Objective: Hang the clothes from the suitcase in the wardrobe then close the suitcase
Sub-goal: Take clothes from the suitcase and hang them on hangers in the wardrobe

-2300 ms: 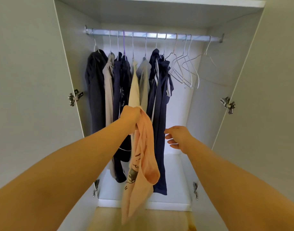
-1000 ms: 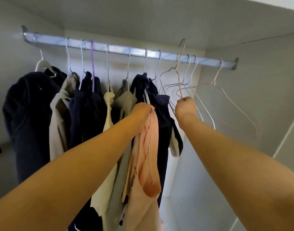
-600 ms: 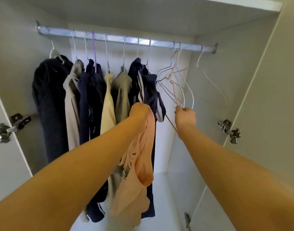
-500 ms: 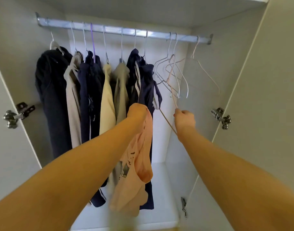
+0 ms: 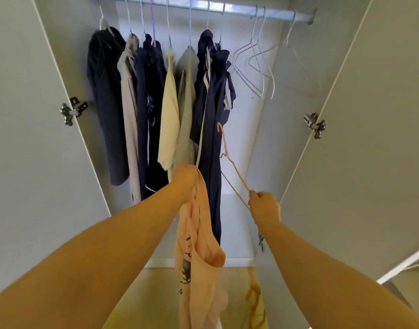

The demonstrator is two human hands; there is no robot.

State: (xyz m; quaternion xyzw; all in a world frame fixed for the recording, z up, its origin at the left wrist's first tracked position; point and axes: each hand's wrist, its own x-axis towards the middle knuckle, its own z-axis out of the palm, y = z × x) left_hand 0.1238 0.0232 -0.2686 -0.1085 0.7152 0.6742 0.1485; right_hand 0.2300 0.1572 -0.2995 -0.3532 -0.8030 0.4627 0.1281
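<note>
Top meets hanger
My left hand (image 5: 186, 178) bunches the peach top (image 5: 199, 245) by its upper edge so it hangs free; my right hand (image 5: 264, 205) pinches 1 pink hanger (image 5: 230, 160) by its arm, well below the rail (image 5: 239, 14), hook up for threading.

Wardrobe rail (image 5: 239, 12), hung clothes (image 5: 142, 103), bare hangers (image 5: 260, 67)

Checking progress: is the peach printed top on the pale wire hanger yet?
Not on it. The peach printed top hangs bunched from the left hand; the right hand pinches the pale wire hanger, bare, beside it.
</note>
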